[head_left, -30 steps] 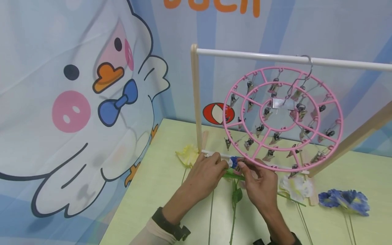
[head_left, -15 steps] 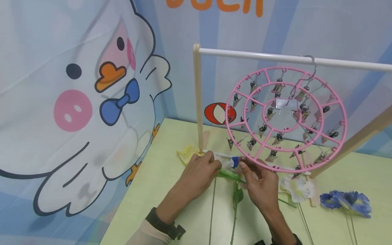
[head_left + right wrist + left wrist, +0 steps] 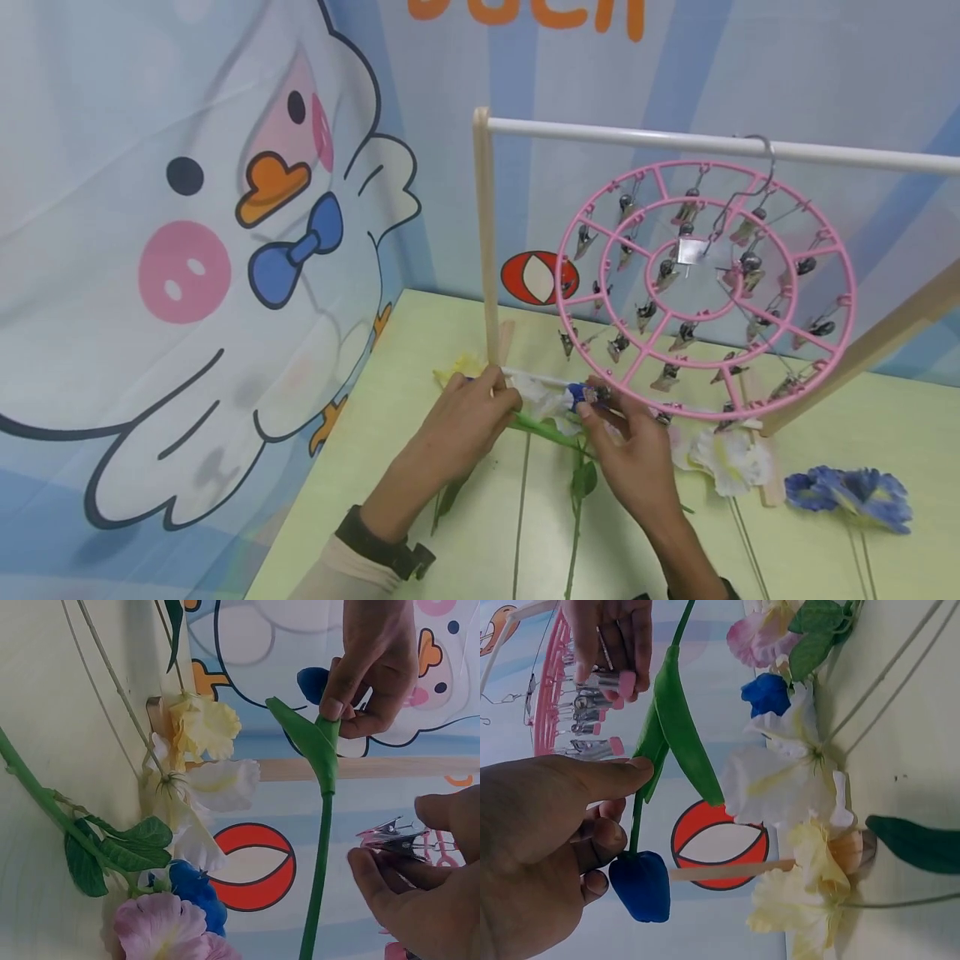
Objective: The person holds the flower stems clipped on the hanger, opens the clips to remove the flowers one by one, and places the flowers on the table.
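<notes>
My left hand point(image 3: 467, 427) pinches the green stem of a blue artificial tulip point(image 3: 640, 886) just behind its bloom; its green leaves point(image 3: 319, 742) spread past the fingertips. The bloom is almost wholly hidden by the hand in the head view. My right hand point(image 3: 633, 454) holds a small metal clip point(image 3: 397, 840) between thumb and fingers, at the near rim of the pink round hanger point(image 3: 637, 367). In the right wrist view the clip and the tulip stem are apart.
A white rail point(image 3: 615, 133) on wooden posts carries the hanger, with several other clips dangling. On the table lie a yellow flower point(image 3: 206, 726), white flowers point(image 3: 727, 458), a pink flower point(image 3: 161, 926), a blue flower point(image 3: 196, 892) and a blue-purple flower point(image 3: 862, 496).
My left hand has moved left with the tulip, away from the right hand. The right hand has stayed at the hanger's near rim, and the view has shifted slightly.
</notes>
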Tool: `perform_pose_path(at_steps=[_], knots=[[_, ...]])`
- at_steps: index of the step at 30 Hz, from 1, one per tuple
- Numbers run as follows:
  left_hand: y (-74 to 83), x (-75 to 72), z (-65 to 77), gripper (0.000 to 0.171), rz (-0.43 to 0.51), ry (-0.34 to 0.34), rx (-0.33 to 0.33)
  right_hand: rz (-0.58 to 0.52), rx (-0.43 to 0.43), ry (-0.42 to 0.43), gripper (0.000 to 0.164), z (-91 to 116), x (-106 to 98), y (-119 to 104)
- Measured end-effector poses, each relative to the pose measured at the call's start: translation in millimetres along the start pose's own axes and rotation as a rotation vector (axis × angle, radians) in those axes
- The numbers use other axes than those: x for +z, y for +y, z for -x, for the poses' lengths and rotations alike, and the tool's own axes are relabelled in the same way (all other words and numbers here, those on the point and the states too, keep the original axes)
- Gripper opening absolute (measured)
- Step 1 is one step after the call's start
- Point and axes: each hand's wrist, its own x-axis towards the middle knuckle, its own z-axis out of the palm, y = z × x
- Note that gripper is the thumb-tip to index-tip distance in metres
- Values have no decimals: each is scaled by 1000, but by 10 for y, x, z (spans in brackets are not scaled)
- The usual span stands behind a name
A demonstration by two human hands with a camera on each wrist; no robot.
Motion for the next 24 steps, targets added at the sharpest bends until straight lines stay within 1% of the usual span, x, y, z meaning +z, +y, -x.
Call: perform_pose_path(at_steps=[2,5,9,12,16,18,24], knots=[[-42,-11,19,9,-6,4,4,62,31,-45,47,1,0,1],[-104,-20,47,10,-6,17,11,141,84,-120,48,3,-2,10],[-175,-37,81,12,0,44,38,189,144,-237,41,-12,9,25],[-210,-52,97,12,-9,43,53,191,175,-329,33,-24,30,38],[-245,-76,114,12,-30,26,52,170,175,-418,28,-30,81,56],[-258,-94,124,12,-32,21,51,154,172,-441,26,-32,113,66],[-290,-134,144,14,-27,18,41,100,158,-478,20,-51,219,118]])
